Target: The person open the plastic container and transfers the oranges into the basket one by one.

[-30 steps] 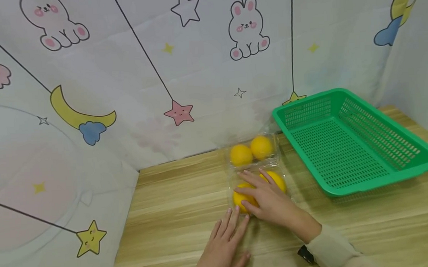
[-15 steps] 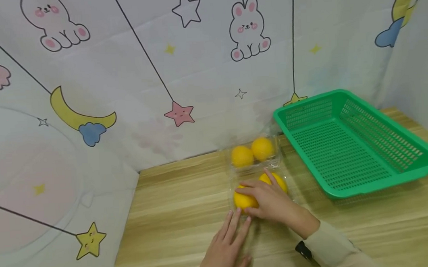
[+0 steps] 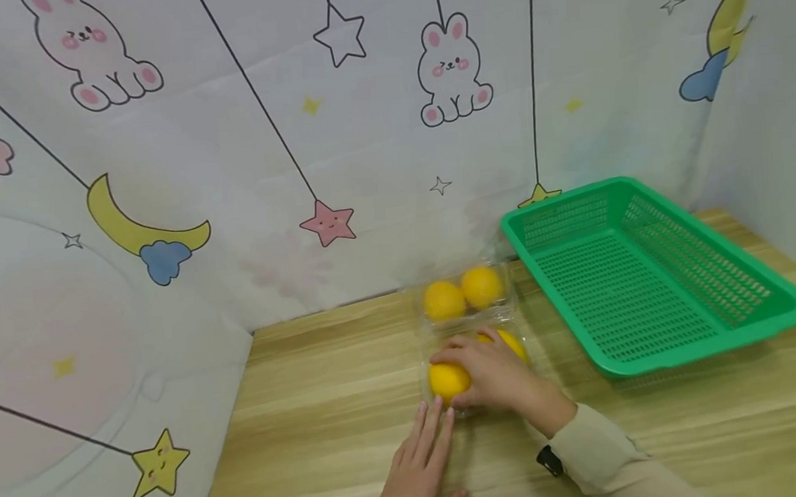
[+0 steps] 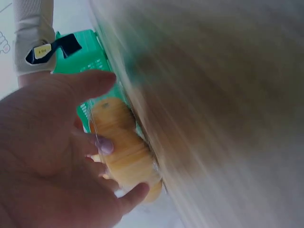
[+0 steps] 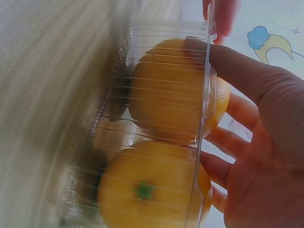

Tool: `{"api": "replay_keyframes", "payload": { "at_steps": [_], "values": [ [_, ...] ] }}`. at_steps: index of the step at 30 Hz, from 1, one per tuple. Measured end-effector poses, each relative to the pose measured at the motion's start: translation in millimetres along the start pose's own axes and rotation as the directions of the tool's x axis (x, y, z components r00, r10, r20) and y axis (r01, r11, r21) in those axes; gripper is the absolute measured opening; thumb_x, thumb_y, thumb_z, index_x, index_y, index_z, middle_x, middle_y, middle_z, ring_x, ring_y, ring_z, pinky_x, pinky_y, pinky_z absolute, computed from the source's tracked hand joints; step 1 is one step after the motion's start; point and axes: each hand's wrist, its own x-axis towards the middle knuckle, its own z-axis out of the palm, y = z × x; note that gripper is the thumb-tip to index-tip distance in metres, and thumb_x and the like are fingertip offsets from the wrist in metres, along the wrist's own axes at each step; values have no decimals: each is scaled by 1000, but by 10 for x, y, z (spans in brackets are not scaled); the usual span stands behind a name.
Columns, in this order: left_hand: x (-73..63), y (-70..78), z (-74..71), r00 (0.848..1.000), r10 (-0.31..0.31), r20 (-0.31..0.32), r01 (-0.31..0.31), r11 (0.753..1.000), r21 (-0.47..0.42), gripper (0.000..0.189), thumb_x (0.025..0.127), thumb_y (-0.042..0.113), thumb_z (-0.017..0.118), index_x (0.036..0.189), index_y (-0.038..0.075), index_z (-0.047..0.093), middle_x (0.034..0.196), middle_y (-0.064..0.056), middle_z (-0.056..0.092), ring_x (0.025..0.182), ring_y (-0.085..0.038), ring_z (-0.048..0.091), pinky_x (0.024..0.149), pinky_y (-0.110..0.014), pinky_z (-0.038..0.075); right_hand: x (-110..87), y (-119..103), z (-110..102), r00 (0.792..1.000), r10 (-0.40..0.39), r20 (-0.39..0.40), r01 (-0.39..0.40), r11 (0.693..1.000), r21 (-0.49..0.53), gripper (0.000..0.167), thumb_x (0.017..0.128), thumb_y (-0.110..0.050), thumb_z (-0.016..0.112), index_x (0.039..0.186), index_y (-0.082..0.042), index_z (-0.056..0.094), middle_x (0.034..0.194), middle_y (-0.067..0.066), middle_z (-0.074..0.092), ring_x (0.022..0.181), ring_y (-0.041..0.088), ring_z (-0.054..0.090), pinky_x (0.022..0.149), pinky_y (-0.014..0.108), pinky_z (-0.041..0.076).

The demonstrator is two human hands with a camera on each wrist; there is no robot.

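In the head view my right hand (image 3: 491, 373) curls its fingers and thumb round the near left orange (image 3: 448, 382), which sits in a clear plastic box (image 3: 466, 324). Beside it another orange (image 3: 515, 344) is partly hidden by that hand. The right wrist view shows the thumb reaching over the box wall (image 5: 205, 90) onto the gripped orange (image 5: 159, 90), with a second orange (image 5: 137, 185) next to it. My left hand (image 3: 417, 464) lies with straight fingers, its fingertips right at the near edge of the box.
Two more oranges (image 3: 444, 301) sit in the rear part of the plastic box, close to the patterned cloth wall (image 3: 379, 144). On the right of the wooden table (image 3: 311, 403) stands a green plastic basket (image 3: 570, 311) with nothing in it.
My right hand's fingers have drawn in from a spread pose over both near oranges to a grip on the left one. My left hand stays at the box edge.
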Motion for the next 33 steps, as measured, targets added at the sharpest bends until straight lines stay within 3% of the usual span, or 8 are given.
{"api": "replay_keyframes", "payload": {
  "at_steps": [3,6,14,24,31,33],
  "values": [
    [-20,0,34,999,10,-54,-2,989,146,109,90,47,78,171,10,16,178,-14,15,159,-36,25,99,-55,55,3,4,23,1000,-24,-16,24,1000,-7,60,79,-28,93,135,-17,72,140,8,68,129,32,64,117,66,31],
    [-26,-4,59,995,33,-89,-12,976,219,114,86,47,82,171,9,16,177,-15,19,159,-32,26,97,-51,56,-5,40,55,999,-39,-30,39,999,6,61,79,-28,93,135,-18,72,139,6,68,129,31,63,116,64,33],
    [-28,28,68,994,43,-98,-15,961,276,115,84,47,84,170,9,18,175,-15,26,154,-32,37,93,-43,57,-35,140,107,996,-84,-42,86,995,58,60,82,-32,90,137,-20,71,137,3,67,130,29,60,114,63,31],
    [-24,23,117,992,48,-113,-8,943,334,117,83,50,83,171,10,17,175,-14,24,155,-30,34,91,-42,58,-75,166,102,994,-103,-28,104,994,32,62,87,-38,86,144,-20,67,144,6,63,135,29,57,117,62,30],
    [-29,-37,249,964,137,-229,-11,878,478,133,68,58,90,169,7,19,174,-14,26,153,-26,30,86,-33,57,-94,167,109,988,-145,-45,145,989,13,63,90,-41,84,146,-20,65,144,6,62,134,29,57,115,63,31],
    [-17,-47,274,958,151,-244,-12,870,492,138,65,61,91,170,8,17,175,-13,24,154,-25,28,86,-32,57,-103,177,109,989,-141,-52,141,990,5,63,89,-40,84,146,-21,65,144,5,62,134,28,57,115,63,32]
  ]
}}
